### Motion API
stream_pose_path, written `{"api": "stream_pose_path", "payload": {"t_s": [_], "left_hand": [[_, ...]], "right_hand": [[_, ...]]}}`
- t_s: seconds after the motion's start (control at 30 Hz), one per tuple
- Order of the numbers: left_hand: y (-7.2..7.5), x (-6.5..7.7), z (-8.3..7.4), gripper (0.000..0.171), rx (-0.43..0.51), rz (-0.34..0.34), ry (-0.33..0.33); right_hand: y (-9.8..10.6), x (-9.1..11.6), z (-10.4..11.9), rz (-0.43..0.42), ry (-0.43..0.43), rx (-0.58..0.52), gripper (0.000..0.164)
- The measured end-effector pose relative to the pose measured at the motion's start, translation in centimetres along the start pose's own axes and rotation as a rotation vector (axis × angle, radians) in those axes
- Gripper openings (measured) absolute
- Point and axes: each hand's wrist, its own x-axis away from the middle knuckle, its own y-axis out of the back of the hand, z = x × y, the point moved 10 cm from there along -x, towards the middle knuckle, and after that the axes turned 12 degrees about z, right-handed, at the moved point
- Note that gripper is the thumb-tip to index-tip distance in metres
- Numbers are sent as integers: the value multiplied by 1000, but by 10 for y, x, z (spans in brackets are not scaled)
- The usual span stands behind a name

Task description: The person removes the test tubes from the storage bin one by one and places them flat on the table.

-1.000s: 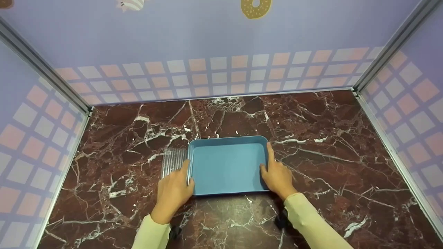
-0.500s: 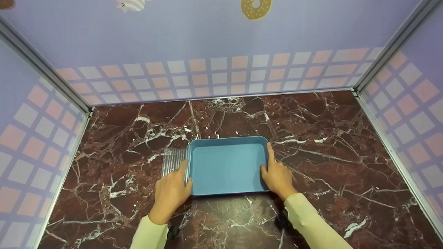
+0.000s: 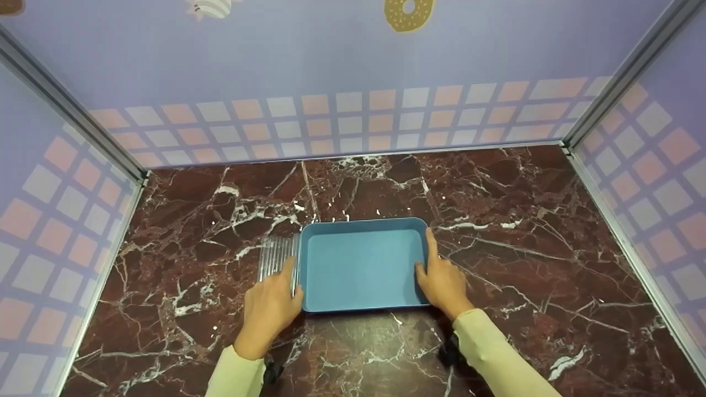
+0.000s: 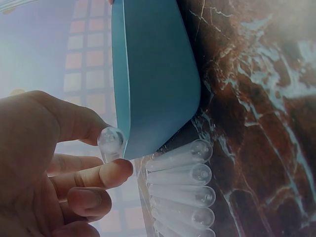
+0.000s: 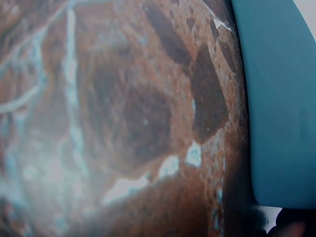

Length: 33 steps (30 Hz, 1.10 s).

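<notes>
My left hand [image 3: 267, 306] pinches a clear test tube [image 4: 111, 142] with a rounded end, held beside the left wall of a blue rectangular tray [image 3: 364, 270]. On the table under it, a row of similar clear tubes [image 3: 274, 256] lies side by side; the left wrist view shows their rounded ends. At the tray's right side my right hand [image 3: 444, 281] grips the wall, thumb over the inside and index finger along the rim. Only the tray's outer wall [image 5: 284, 113] and a bit of finger show in the right wrist view.
The table [image 3: 524, 264] has a dark red marble pattern with white veins. A purple panel [image 3: 353, 66] with pink and white squares stands behind, and similar panels close the left and right sides.
My left hand has shifted slightly left and toward me, with the test tube now a little away from the tray's wall. My right hand and the tray stay put.
</notes>
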Motion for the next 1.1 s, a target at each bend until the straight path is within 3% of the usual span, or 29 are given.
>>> {"api": "stream_pose_path", "payload": {"t_s": [0.63, 0.93, 1.1], "left_hand": [[-8, 2, 8, 52, 25, 32, 25], [-14, 2, 19, 55, 45, 126, 92], [-15, 3, 24, 56, 48, 136, 104]], "right_hand": [[-2, 0, -1, 17, -8, -3, 76], [-1, 1, 1, 6, -1, -3, 75], [0, 0, 1, -4, 2, -4, 75]]}}
